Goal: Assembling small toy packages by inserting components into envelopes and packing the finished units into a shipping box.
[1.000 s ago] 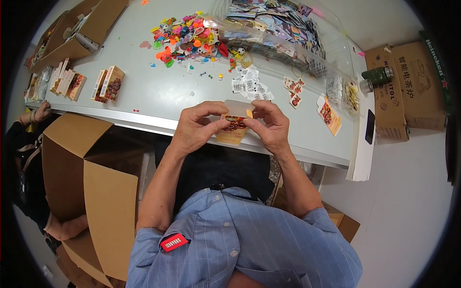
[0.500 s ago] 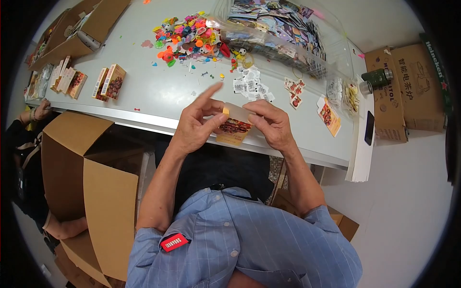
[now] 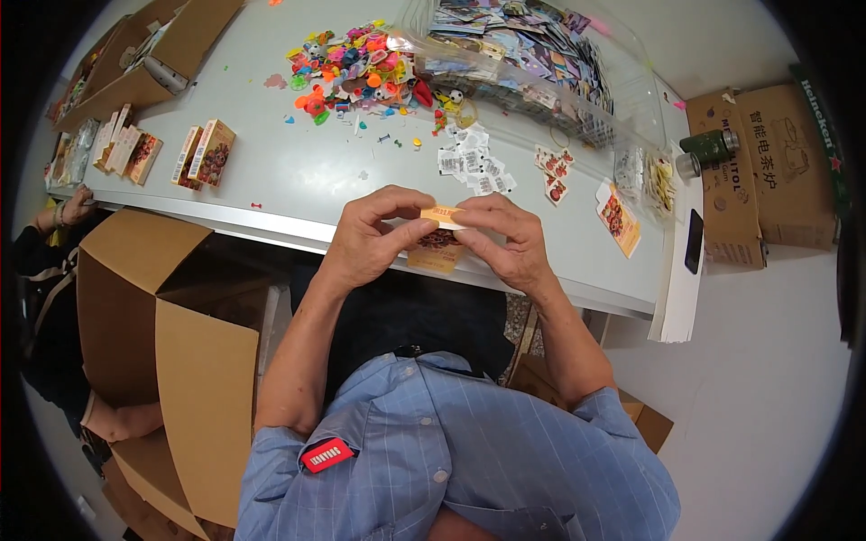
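Observation:
I hold a small orange printed packet [image 3: 437,245] just over the near edge of the grey table [image 3: 298,180]. My left hand [image 3: 372,236] pinches its left side and top flap. My right hand [image 3: 503,239] grips its right side, fingertips on the flap. Both hands meet over the packet, which is partly hidden by my fingers. Beyond them lie white paper slips [image 3: 471,160] and a heap of colourful small toys [image 3: 361,68].
Finished small boxes [image 3: 206,153] stand at the table's left. A clear bag of printed cards [image 3: 528,54] lies at the back. An open cardboard carton [image 3: 167,325] stands at my left; another person's hand [image 3: 77,203] is beside it. Cartons [image 3: 767,171] and a phone [image 3: 693,242] are at right.
My left hand had its fingers lifted off the packet half a second ago; now they are back down, pinching the flap together with my right hand.

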### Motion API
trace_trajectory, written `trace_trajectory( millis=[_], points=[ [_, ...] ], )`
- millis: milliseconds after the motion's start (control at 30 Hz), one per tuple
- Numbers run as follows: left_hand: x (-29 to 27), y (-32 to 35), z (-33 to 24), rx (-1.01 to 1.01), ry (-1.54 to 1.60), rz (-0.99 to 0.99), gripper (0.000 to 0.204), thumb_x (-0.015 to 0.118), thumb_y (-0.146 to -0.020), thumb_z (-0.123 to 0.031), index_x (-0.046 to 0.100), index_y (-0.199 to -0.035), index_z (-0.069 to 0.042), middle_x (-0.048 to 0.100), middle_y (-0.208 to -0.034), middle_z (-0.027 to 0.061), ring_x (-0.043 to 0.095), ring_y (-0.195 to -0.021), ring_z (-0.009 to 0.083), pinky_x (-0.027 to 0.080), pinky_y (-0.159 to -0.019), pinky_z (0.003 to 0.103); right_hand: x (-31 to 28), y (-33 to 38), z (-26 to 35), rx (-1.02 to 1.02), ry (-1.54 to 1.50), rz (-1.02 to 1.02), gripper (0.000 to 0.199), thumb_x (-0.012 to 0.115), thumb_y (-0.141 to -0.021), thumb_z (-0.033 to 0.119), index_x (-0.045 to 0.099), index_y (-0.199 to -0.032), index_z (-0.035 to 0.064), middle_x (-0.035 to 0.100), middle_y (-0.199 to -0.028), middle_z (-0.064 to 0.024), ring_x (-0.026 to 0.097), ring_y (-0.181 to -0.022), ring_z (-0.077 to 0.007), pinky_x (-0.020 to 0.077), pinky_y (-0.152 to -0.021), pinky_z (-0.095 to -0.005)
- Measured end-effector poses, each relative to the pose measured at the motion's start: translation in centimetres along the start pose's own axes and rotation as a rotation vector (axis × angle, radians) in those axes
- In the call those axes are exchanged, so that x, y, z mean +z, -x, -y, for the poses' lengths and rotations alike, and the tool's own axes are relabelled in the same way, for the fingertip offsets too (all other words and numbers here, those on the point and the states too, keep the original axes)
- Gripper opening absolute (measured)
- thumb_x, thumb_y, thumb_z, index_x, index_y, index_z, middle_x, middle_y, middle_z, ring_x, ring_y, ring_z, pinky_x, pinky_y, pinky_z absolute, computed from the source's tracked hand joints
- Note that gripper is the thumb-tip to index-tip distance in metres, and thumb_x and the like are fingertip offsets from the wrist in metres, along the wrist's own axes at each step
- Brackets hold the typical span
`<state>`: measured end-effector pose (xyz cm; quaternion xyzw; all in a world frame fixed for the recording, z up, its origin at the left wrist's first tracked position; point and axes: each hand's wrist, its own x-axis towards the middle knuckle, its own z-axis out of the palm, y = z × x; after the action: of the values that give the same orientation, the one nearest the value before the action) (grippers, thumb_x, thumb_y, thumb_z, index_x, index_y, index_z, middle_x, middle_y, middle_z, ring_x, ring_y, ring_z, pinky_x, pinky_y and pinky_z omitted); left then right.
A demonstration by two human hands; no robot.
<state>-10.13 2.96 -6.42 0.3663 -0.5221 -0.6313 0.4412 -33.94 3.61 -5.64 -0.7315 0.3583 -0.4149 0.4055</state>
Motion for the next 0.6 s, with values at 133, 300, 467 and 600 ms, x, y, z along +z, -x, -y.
trace_trajectory(
  millis=[133,300,467,600],
  points=[
    [0.11,-0.03,-0.19,0.059,-0.086,-0.023,0.02,0.071,-0.094,-0.009,0.072,-0.111,0.001,0.067,-0.108,0.0101,0.068,-0.09,0.0145,0.061,-0.067,0.025,0.44,-0.51,1.16,0.172,-0.039,-0.046,0.024,0.072,-0.088,0.003,0.074,-0.112,0.0015,0.071,-0.106,-0.0116,0.066,-0.097,-0.0192,0.0502,-0.089,-0.0305],
    [0.36,-0.24,-0.48,0.045,-0.128,-0.025,0.019,0.069,-0.096,-0.01,0.072,-0.11,0.001,0.068,-0.104,0.0103,0.069,-0.086,0.0149,0.06,-0.063,0.025,0.62,-0.57,0.88,0.243,-0.124,-0.087,0.021,0.07,-0.091,0.002,0.074,-0.111,-0.0002,0.07,-0.104,-0.0095,0.064,-0.093,-0.0147,0.0505,-0.082,-0.027],
    [0.48,-0.43,-0.38,0.026,-0.098,-0.05,0.018,0.067,-0.097,-0.01,0.073,-0.109,0.001,0.067,-0.102,0.0106,0.069,-0.085,0.0147,0.059,-0.059,0.024,0.94,-0.86,0.96,0.314,-0.195,-0.151,0.017,0.07,-0.092,0.005,0.076,-0.107,0.0002,0.072,-0.098,-0.0084,0.066,-0.09,-0.0137,0.0528,-0.081,-0.0266],
    [0.3,-0.48,-0.35,0.046,-0.134,-0.01,0.017,0.064,-0.098,-0.008,0.071,-0.111,0.0,0.066,-0.105,0.0093,0.067,-0.086,0.0137,0.061,-0.062,0.023,0.84,-0.71,0.64,0.312,-0.196,-0.14,0.017,0.068,-0.093,0.004,0.075,-0.108,-0.0007,0.07,-0.099,-0.0074,0.063,-0.089,-0.0121,0.0511,-0.078,-0.0251]
  ],
)
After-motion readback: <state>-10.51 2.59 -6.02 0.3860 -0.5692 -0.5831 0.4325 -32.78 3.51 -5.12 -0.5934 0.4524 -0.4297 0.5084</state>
